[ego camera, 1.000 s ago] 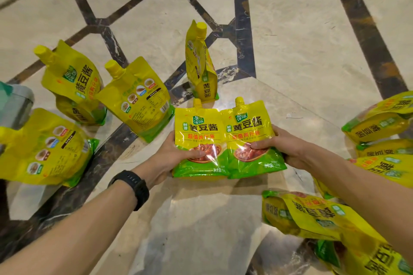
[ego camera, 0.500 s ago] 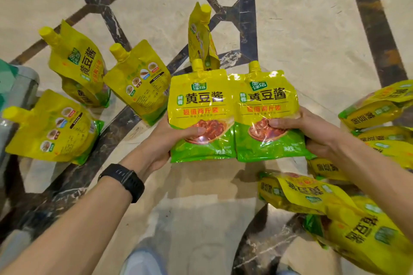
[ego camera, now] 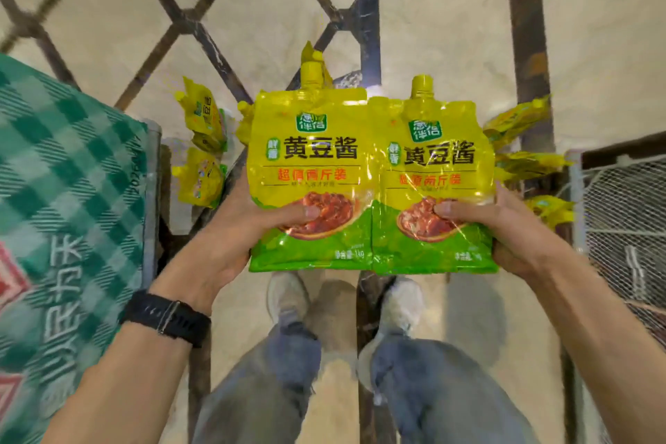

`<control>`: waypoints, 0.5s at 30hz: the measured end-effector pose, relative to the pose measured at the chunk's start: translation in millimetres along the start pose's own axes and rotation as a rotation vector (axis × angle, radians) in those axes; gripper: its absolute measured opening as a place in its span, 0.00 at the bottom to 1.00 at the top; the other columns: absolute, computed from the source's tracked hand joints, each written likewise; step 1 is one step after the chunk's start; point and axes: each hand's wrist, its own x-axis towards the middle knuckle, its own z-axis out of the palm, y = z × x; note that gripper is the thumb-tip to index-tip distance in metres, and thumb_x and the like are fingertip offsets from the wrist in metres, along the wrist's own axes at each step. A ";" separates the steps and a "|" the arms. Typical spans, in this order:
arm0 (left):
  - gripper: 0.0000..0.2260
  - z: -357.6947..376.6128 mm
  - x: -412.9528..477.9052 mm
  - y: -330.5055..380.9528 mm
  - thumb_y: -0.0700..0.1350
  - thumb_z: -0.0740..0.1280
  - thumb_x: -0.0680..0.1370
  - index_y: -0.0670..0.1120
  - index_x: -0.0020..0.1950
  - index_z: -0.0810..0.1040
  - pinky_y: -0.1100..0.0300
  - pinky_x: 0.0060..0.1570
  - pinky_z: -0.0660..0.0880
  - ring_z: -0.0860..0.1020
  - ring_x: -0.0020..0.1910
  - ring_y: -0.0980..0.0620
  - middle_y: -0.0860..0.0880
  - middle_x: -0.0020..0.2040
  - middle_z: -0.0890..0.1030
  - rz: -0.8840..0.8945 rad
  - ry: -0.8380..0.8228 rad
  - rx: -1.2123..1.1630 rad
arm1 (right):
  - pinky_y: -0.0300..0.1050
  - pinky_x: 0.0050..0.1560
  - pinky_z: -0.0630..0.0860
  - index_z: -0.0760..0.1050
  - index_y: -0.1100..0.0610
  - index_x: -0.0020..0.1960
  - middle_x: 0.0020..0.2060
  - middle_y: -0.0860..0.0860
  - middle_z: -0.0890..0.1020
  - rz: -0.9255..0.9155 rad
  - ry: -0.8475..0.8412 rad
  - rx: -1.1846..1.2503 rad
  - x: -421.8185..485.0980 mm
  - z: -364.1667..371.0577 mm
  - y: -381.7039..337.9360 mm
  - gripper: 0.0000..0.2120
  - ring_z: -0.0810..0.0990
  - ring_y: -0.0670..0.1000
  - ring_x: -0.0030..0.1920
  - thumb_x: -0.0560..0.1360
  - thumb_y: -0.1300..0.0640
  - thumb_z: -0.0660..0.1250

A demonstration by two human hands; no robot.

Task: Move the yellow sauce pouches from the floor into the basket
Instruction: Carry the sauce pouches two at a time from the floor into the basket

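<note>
Both arms reach forward from the bottom of the head view, and the hands hold two pouches side by side at about waist height above the person's feet. The left hand (ego camera: 236, 238) comes in from the lower left with a black watch (ego camera: 167, 314) on the wrist; its thumb lies across the front of the left pouch (ego camera: 310, 159) over the printed dish of sauce, and the fingers go behind it, out of sight. The right hand (ego camera: 515, 231) mirrors it, with the thumb pressed on the front of the right pouch (ego camera: 438, 169) and the fingers wrapped behind its outer edge. Each hand grips its own pouch firmly.

The two pouches stand upright with their faces to the camera and their inner edges touching. Each is glossy yellow with a green band at the bottom, a yellow screw cap on top, dark lettering and a red line of text.

More yellow pouches lie on the floor (ego camera: 450, 29) beyond them, some to the left (ego camera: 201, 126) and some to the right (ego camera: 519, 119). A wire mesh basket (ego camera: 620, 213) stands at the right edge, just beside the right hand. A green checked bag (ego camera: 72, 191) fills the left side. Below are blue jeans (ego camera: 425, 382) and pale shoes (ego camera: 288, 296)
</note>
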 end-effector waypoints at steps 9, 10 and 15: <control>0.45 52.6 -210.9 186.2 0.43 0.85 0.55 0.47 0.70 0.73 0.63 0.47 0.81 0.84 0.54 0.54 0.52 0.54 0.86 -0.005 -0.063 0.113 | 0.45 0.43 0.82 0.73 0.62 0.67 0.52 0.56 0.86 -0.058 0.245 0.136 -255.6 60.3 -136.6 0.42 0.86 0.56 0.51 0.55 0.59 0.83; 0.48 59.9 -228.7 201.5 0.48 0.86 0.53 0.47 0.70 0.73 0.59 0.50 0.81 0.84 0.56 0.52 0.51 0.56 0.86 -0.009 -0.053 0.112 | 0.45 0.43 0.82 0.74 0.62 0.66 0.52 0.57 0.86 -0.061 0.272 0.143 -279.1 64.9 -147.7 0.47 0.86 0.57 0.51 0.50 0.54 0.86; 0.53 81.8 -288.7 248.7 0.61 0.86 0.47 0.48 0.70 0.74 0.42 0.64 0.75 0.83 0.59 0.45 0.48 0.57 0.86 0.009 -0.100 0.161 | 0.48 0.39 0.83 0.76 0.60 0.64 0.51 0.58 0.86 -0.090 0.324 0.208 -368.1 72.6 -189.4 0.56 0.86 0.58 0.48 0.38 0.47 0.87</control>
